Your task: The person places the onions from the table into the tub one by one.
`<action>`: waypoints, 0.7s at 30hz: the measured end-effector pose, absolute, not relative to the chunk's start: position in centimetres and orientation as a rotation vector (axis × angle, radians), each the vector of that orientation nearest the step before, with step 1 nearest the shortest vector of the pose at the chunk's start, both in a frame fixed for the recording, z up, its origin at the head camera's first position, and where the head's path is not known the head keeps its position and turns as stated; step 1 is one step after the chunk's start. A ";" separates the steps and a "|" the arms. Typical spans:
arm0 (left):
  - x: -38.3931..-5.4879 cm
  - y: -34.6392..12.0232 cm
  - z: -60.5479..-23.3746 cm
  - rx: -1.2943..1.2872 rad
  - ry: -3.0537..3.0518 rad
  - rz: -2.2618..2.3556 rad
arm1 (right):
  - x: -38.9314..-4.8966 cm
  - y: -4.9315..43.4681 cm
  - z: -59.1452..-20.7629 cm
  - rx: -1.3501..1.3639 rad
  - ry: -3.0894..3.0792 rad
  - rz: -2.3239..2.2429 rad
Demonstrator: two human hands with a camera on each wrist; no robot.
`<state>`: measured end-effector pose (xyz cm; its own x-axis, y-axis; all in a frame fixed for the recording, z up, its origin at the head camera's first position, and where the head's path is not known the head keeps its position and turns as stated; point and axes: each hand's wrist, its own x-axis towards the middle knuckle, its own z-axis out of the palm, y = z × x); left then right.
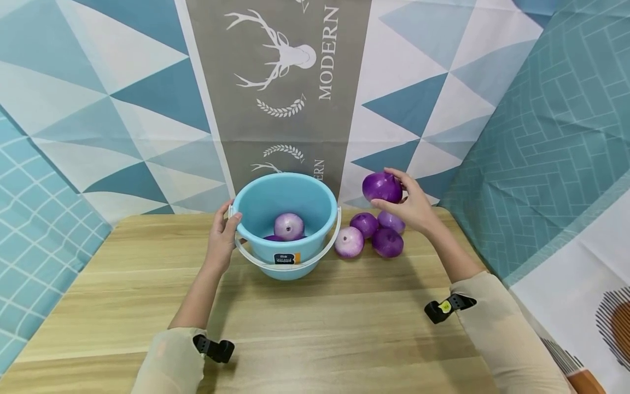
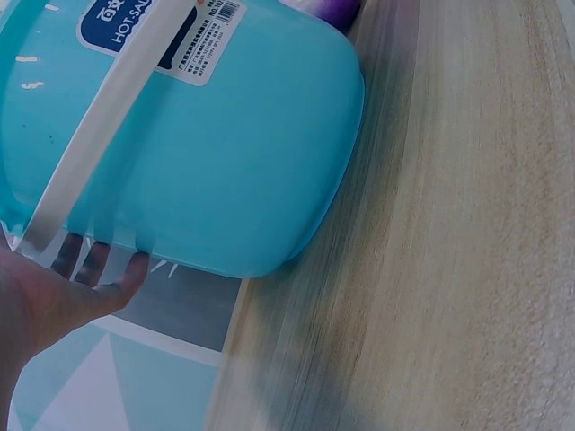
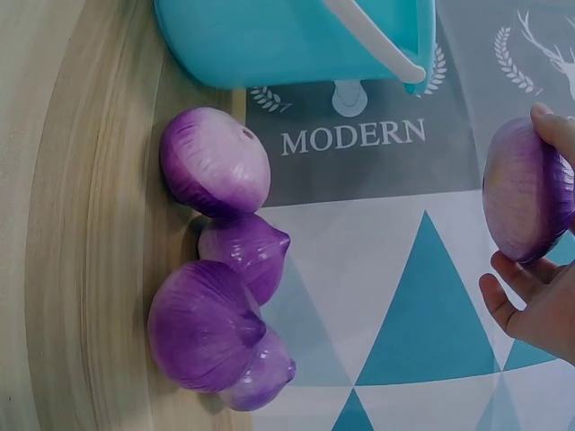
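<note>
A light blue bucket (image 1: pixel 275 250) with a white handle stands on the table, holding at least two purple onions, one pale-topped onion (image 1: pixel 289 226) showing plainly. My left hand (image 1: pixel 222 241) grips the bucket's left rim, thumb over the edge; in the left wrist view its fingers lie along the bucket's wall (image 2: pixel 216 171). Raised to the right of the bucket, my right hand (image 1: pixel 410 203) holds a purple onion (image 1: pixel 381 187) between thumb and fingers. Below it several onions sit clustered on the table, among them a pale one (image 1: pixel 349 242) and a dark one (image 1: pixel 387 243).
The wooden table (image 1: pixel 305 339) ends at the back against a patterned cloth (image 1: pixel 275 120) with triangles and a deer print. The bucket's white handle (image 1: pixel 295 267) hangs down across its front. Teal patterned cloth (image 1: pixel 541 137) rises along the right side.
</note>
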<state>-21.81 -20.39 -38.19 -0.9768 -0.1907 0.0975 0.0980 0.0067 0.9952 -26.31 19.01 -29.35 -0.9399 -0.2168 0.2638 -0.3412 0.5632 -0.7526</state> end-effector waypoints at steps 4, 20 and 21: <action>-21.9 -20.3 -38.1 0.105 -2.079 -2.068 | -26.4 18.8 -29.2 0.471 -2.652 1.316; -21.6 -20.3 -37.9 0.122 -2.099 -2.060 | -26.2 17.6 -28.7 0.485 -2.659 1.321; -21.6 -20.3 -37.9 0.119 -2.101 -2.059 | -26.2 17.6 -28.7 0.484 -2.660 1.323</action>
<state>-21.61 -20.28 -37.86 -0.9773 -0.1945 0.0840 0.0800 0.0283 0.9964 -26.16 17.62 -28.73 -0.9398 -0.2252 0.2571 -0.3409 0.5639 -0.7522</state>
